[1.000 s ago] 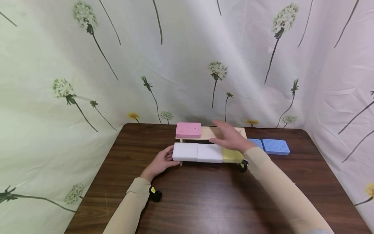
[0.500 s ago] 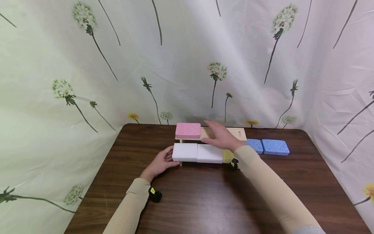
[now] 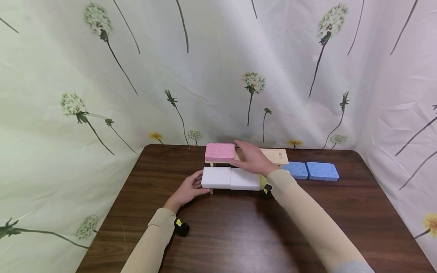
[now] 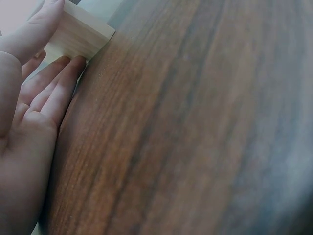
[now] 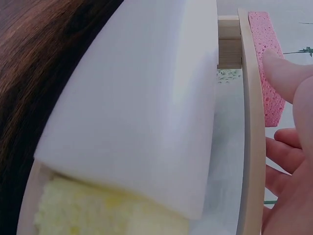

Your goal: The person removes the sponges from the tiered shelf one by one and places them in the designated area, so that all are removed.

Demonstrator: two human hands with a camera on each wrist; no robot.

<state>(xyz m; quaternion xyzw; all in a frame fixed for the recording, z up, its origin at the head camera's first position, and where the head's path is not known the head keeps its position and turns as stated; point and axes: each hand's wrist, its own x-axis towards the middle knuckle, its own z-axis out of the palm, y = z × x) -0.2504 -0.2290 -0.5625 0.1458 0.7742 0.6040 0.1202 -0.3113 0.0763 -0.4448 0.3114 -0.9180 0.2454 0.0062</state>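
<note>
A two-tier wooden rack [image 3: 278,154] stands toward the table's back. On its upper tier, at the left, lies a pink sponge [image 3: 220,151]. Two white sponge blocks [image 3: 216,177] sit side by side on the lower tier, with a yellow sponge [image 5: 105,208] to their right, mostly hidden by my right wrist in the head view. My left hand [image 3: 187,189] holds the rack's left end, thumb in front and fingertips against the wood. My right hand [image 3: 254,157] hovers over the upper tier, fingers spread; its thumb overlaps the pink sponge in the right wrist view.
Two blue sponges [image 3: 323,171] lie on the dark wooden table [image 3: 225,235] just right of the rack. A white curtain [image 3: 211,76] printed with dandelions hangs right behind the table and along its sides.
My right hand has moved left along the upper tier to the pink sponge's right end, uncovering more of the blue sponges. My left hand and the sponges have kept their places.
</note>
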